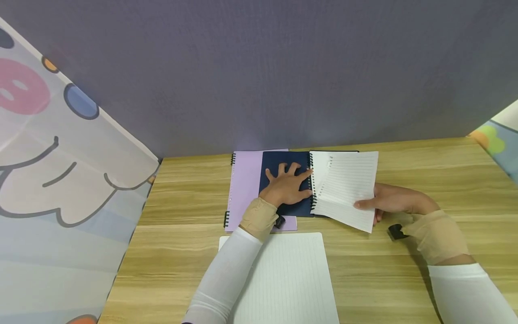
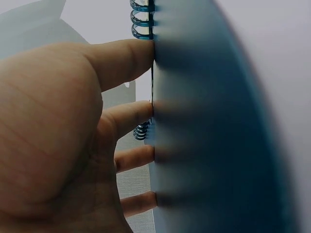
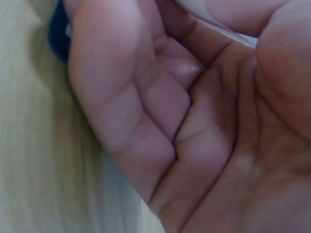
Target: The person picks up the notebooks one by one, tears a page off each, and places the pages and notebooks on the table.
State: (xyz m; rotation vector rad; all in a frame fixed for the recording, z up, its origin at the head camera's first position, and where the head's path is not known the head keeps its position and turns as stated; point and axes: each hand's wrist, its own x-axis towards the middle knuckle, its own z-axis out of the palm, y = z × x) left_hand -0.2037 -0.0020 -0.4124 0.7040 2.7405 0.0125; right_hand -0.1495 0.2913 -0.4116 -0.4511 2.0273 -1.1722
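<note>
A notebook with black ring binding lies spread out, its navy cover folded to the left. My left hand rests on that cover with fingers spread, its thumb and a fingertip right at the rings. In the left wrist view the fingertips touch the cover. On the right side is a lined sheet; its row of punched holes runs slanted, to the right of the rings. My right hand pinches the sheet's right edge, thumb on top. The right wrist view shows the right hand's fingers curled.
A lilac ring-bound notebook lies partly under the navy cover. Nearer me, a loose lined sheet lies on the wooden table, partly under my left sleeve. A grey panel rises behind the table, and a cartoon-printed sheet stands at left.
</note>
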